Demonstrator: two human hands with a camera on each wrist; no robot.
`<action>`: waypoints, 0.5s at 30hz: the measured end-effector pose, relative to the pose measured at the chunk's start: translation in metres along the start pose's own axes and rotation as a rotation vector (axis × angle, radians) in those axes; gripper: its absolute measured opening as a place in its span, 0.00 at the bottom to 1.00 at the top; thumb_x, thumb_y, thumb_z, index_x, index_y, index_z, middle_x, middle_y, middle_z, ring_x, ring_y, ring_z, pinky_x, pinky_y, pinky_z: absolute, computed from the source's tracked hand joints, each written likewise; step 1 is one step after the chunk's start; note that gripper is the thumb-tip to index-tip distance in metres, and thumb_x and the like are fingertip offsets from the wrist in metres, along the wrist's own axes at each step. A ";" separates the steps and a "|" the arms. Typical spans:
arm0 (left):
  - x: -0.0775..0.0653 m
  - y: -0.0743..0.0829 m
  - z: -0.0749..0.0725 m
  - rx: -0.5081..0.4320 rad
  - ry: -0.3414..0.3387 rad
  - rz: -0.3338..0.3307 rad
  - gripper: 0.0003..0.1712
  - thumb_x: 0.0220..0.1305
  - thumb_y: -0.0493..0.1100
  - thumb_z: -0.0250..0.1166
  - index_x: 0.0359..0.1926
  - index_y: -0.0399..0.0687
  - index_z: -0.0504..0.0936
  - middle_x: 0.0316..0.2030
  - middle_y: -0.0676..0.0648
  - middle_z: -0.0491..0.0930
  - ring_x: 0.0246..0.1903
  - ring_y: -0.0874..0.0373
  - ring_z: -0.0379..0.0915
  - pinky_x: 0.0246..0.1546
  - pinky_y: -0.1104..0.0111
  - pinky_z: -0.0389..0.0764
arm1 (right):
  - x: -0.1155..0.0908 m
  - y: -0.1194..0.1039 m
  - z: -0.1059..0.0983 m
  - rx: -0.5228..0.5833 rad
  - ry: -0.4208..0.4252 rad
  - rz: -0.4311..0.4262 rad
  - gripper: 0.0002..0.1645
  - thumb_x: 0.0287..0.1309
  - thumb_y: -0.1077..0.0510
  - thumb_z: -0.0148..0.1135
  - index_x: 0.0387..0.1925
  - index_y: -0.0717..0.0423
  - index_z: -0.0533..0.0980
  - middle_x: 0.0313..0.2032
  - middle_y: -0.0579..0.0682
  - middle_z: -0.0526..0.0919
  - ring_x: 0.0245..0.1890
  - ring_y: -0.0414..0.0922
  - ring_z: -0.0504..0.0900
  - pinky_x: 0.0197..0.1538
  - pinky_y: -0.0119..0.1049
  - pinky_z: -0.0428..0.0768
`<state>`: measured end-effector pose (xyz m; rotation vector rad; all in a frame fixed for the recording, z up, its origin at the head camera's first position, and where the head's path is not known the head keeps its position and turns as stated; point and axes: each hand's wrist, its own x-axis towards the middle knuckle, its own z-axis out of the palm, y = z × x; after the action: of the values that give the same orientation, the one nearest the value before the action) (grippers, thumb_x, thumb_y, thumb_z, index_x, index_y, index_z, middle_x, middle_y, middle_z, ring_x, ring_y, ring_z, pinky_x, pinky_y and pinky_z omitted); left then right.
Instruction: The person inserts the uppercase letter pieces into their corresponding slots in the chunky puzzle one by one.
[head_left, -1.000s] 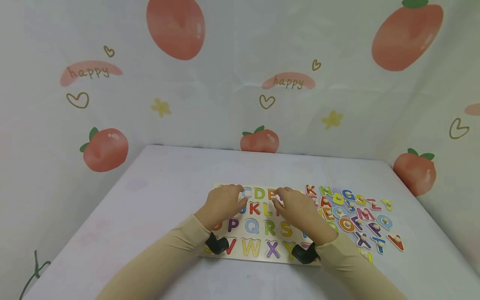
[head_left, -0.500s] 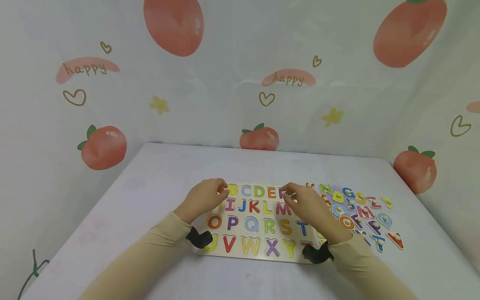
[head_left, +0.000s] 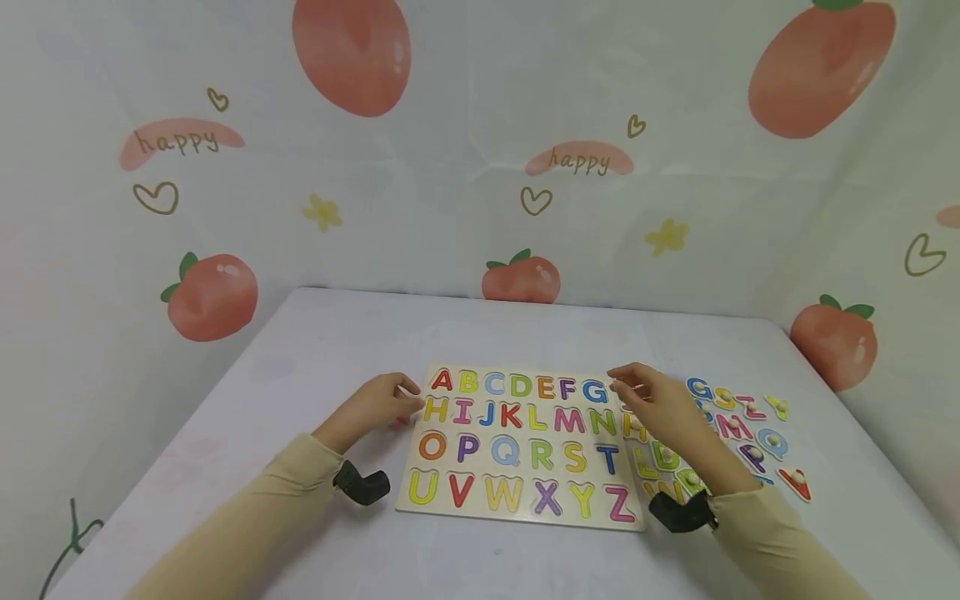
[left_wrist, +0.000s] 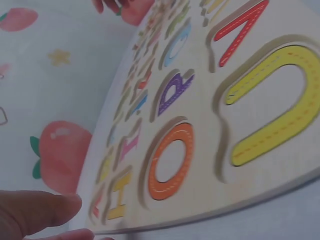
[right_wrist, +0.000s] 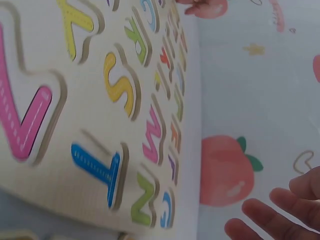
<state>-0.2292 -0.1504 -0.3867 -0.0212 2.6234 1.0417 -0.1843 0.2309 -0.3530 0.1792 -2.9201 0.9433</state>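
Note:
A pale wooden alphabet board (head_left: pixel 486 468) lies on the table, with rows of coloured letter recesses from A to Z. My left hand (head_left: pixel 372 408) hovers just off its upper left edge, fingers loosely bent and nothing in them. In the left wrist view, that thumb and fingers (left_wrist: pixel 40 212) show beside the board's H recess (left_wrist: pixel 119 195). My right hand (head_left: pixel 667 417) is by the board's upper right corner, over some loose letter pieces, holding nothing visible. The right wrist view shows its fingers (right_wrist: pixel 270 220) spread apart.
Loose knobbed letters crowd the table right of the board, including a blue G (head_left: pixel 699 388), a light blue Q (head_left: pixel 772 442) and a red V (head_left: pixel 795 482). My right forearm hides some of them. A fruit-print cloth (head_left: pixel 420 225) hangs behind the table.
Both hands have moved apart from above the board, the left going left and the right going right. The whole board is now uncovered, and it stays in place.

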 end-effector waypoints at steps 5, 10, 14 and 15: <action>-0.002 -0.008 0.005 -0.116 -0.041 -0.002 0.19 0.57 0.39 0.68 0.49 0.38 0.76 0.30 0.46 0.79 0.26 0.59 0.77 0.30 0.70 0.78 | -0.005 0.015 -0.011 -0.020 0.005 0.018 0.20 0.69 0.52 0.53 0.57 0.55 0.74 0.49 0.58 0.82 0.48 0.58 0.81 0.42 0.49 0.81; -0.002 -0.009 0.008 -0.147 -0.030 0.009 0.22 0.53 0.35 0.70 0.49 0.37 0.75 0.31 0.45 0.80 0.26 0.59 0.77 0.31 0.69 0.78 | -0.009 0.029 -0.022 -0.036 -0.003 0.039 0.21 0.69 0.51 0.53 0.58 0.56 0.73 0.49 0.59 0.82 0.50 0.61 0.80 0.43 0.52 0.80; -0.003 -0.010 0.008 -0.119 -0.004 0.007 0.24 0.51 0.35 0.73 0.49 0.39 0.75 0.30 0.46 0.79 0.26 0.58 0.75 0.30 0.69 0.75 | -0.012 0.038 -0.029 -0.027 -0.012 0.066 0.23 0.71 0.50 0.50 0.60 0.57 0.72 0.52 0.62 0.80 0.52 0.63 0.79 0.46 0.57 0.78; -0.003 -0.011 0.008 -0.111 -0.001 0.012 0.25 0.50 0.35 0.73 0.49 0.39 0.75 0.29 0.46 0.79 0.26 0.58 0.75 0.30 0.69 0.75 | -0.013 0.040 -0.031 -0.027 -0.009 0.070 0.23 0.71 0.50 0.49 0.60 0.57 0.71 0.52 0.63 0.80 0.52 0.64 0.79 0.46 0.58 0.78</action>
<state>-0.2225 -0.1531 -0.3989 -0.0300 2.5654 1.1897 -0.1760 0.2821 -0.3525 0.0799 -2.9641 0.9136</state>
